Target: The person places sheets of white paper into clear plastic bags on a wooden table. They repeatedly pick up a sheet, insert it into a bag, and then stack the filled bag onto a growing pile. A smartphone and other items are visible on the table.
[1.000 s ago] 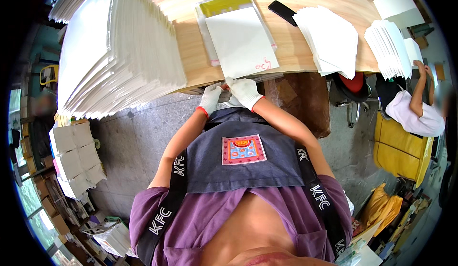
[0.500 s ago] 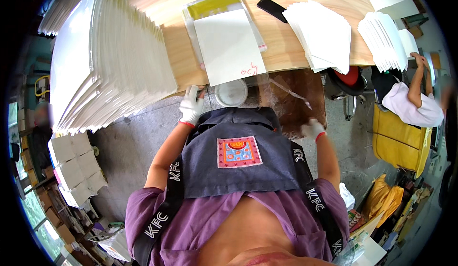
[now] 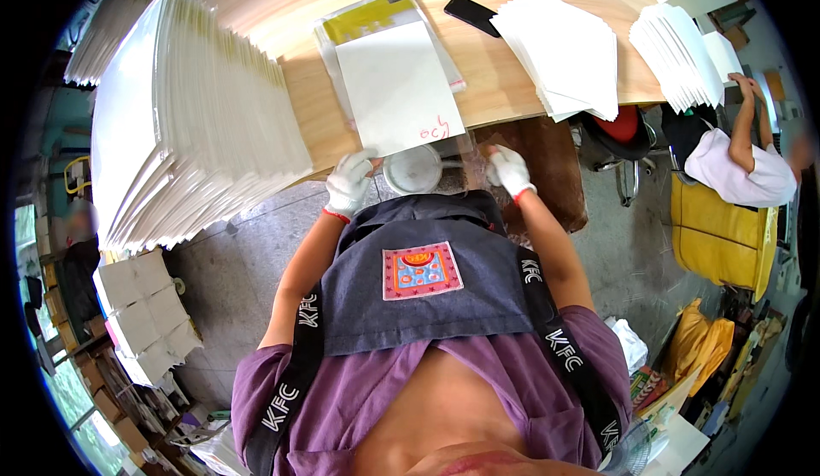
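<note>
At the table's near edge, my left hand [image 3: 348, 184], in a white glove with bare fingertips, is closed beside the lower left corner of a white sheet [image 3: 400, 91]. What it pinches, if anything, is hidden. My right hand [image 3: 511, 173], gloved the same way, is closed just right of a clear plastic film [image 3: 465, 161] that hangs below the edge. Whether it grips the film is too small to tell. The sheet carries red handwriting and lies on a clear plastic sleeve with a yellow-green band [image 3: 367, 18].
A tall stack of sleeved sheets [image 3: 205, 126] fills the table's left. Right of the sleeve lie a black phone [image 3: 471, 16] and fanned white sheets [image 3: 564, 57]. Below the edge are a round white lid [image 3: 412, 169] and a brown board [image 3: 555, 173]. A co-worker [image 3: 739, 164] sits at far right.
My right hand has come up and left from over the brown board to the table edge. My left hand has shifted slightly right, towards the sheet. The twisted clear strip over the board is gone from sight.
</note>
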Demonstrator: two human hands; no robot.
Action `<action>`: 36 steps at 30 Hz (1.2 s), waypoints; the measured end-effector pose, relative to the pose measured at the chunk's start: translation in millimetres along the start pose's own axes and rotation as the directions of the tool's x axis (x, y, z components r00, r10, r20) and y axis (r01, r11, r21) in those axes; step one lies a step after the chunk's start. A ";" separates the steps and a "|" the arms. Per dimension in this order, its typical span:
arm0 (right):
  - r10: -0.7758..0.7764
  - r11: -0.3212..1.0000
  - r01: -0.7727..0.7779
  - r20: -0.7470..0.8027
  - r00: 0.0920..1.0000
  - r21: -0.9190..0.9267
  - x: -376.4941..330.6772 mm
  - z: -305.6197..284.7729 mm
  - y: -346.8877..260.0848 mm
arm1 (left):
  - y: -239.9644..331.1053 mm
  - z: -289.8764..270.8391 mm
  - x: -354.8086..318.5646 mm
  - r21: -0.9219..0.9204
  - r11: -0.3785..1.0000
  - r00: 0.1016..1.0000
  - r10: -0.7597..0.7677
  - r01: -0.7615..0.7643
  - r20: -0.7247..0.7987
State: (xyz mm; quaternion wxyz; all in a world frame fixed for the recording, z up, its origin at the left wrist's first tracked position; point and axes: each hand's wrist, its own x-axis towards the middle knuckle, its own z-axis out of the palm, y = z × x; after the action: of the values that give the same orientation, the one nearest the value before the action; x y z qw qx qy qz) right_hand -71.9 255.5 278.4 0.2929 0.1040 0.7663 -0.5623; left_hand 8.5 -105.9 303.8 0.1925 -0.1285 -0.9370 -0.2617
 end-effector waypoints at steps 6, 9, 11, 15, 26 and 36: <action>0.375 0.024 0.195 0.190 0.908 -0.981 -33.9 -37.1 6.7 | -7.9 1.9 -11.9 -0.021 0.999 1.000 -0.027 0.026 -0.014; -0.115 0.282 0.110 0.080 0.990 -0.953 -43.3 0.8 -56.8 | -1.8 -3.5 -12.9 -0.021 0.999 0.999 -0.044 0.044 0.001; -0.467 0.272 0.293 0.140 0.873 -0.917 -38.9 20.0 -69.4 | -2.6 -5.4 -10.3 -0.025 0.999 0.999 -0.040 0.041 0.017; -0.887 -0.044 0.578 0.298 0.352 -0.815 -21.9 53.0 -75.4 | -3.3 -7.9 -14.9 -0.059 0.997 0.999 -0.042 0.043 0.021; -0.161 0.984 0.172 -0.212 0.964 0.036 28.1 76.8 -24.2 | -6.6 29.5 -32.9 -0.679 0.234 0.488 -0.848 0.696 0.208; -0.842 0.031 0.888 0.467 0.271 -0.459 -44.8 96.8 -99.4 | -5.1 11.9 -23.3 -0.803 -0.468 0.540 -0.595 0.369 0.595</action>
State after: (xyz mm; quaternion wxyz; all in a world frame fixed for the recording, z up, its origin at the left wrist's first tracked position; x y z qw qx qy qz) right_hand -52.2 139.4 364.4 -0.0672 -0.5078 0.7982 -0.3169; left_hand 24.1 -106.9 282.2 -0.0433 0.2611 -0.3362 -0.9038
